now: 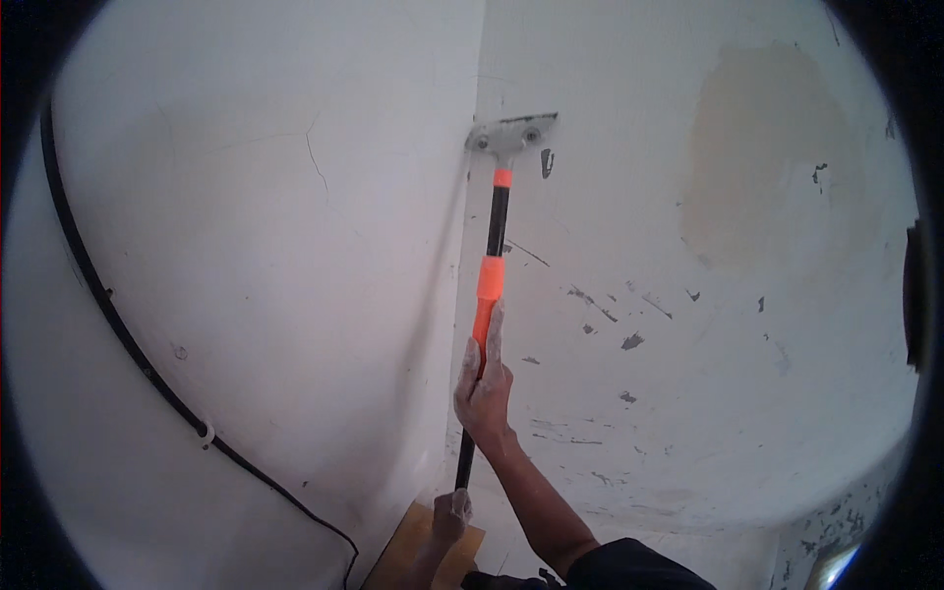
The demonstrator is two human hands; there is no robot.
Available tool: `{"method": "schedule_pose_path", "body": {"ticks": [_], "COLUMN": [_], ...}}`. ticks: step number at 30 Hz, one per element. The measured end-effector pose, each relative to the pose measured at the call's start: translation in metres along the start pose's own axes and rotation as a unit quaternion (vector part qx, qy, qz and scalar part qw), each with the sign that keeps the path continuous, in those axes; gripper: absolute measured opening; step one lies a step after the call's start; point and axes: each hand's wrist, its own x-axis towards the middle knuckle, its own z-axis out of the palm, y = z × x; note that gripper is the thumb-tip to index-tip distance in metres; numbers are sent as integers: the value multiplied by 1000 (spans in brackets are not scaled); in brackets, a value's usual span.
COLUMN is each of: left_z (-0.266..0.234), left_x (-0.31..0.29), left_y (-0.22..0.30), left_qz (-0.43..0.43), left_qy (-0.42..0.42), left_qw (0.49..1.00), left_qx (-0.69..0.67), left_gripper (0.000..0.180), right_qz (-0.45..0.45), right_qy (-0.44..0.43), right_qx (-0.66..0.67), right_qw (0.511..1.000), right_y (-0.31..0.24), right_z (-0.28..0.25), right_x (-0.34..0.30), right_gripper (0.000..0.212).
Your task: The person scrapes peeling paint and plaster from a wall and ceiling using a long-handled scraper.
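Note:
A long-handled wall scraper (498,221) with a black and orange pole reaches up along the corner of the room. Its wide grey metal head lies at the right-hand wall (610,216), close to the corner, with the blade edge tilted up slightly to the right. My right hand (484,398), dusted white, is closed around the pole just below the orange grip, some fingers stretched along it. Lower down, my left hand (452,513) is wrapped round the black end of the pole. Grey scraped patches and scratches mark the right-hand wall.
A black cable (147,372) runs down the left wall (265,256), held by a white clip (206,435). A tan board or box (408,541) is below my left hand. A beige stain (757,147) spreads on the right-hand wall. A dark object (914,295) stands at the right rim.

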Motion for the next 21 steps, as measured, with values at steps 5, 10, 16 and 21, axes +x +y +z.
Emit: {"method": "schedule_pose_path", "body": {"ticks": [5,10,16,21], "left_z": [13,23,21,23], "left_x": [-25,-16,-51,-45], "left_y": [8,15,4,-16], "left_qz": [-1,-37,4,70], "left_qy": [-27,-70,-82,-65], "left_qw": [998,996,989,983], "left_qx": [51,43,123,156], "left_gripper": [47,47,47,51], "right_qz": [-36,6,80,56], "right_qy": [40,3,23,38], "right_qx": [11,-13,-15,-3], "right_qw": [998,1000,996,998], "right_y": [-13,-3,-8,1], "right_z": [-16,-29,-59,-67], "right_x": [-17,3,-46,-24], "right_gripper": [61,61,61,61]}}
